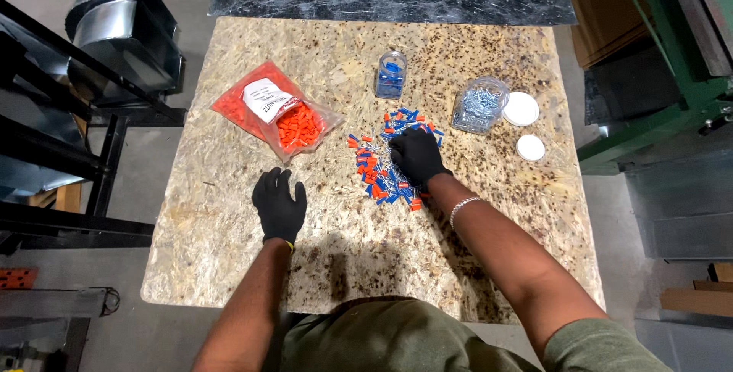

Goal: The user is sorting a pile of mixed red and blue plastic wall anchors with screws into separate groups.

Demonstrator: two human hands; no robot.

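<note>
Right hand (416, 156) is resting atop the pile of blue and orange connectors (385, 164); grip contents not discernible. Left hand (279, 202) is lying flat on the table (229, 227), fingers spread, holding nothing.

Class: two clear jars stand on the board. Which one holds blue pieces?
The smaller clear jar, left of the larger clear jar, which holds silvery metal pieces and stands beside two white lids.

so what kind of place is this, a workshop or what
Most likely a workshop or small industrial space. The table is a rough chipboard slab heaped with small orange and blue connectors, beside a jar of screws. Sheet-metal ducting and a green machine frame stand on the concrete floor around it.
</note>
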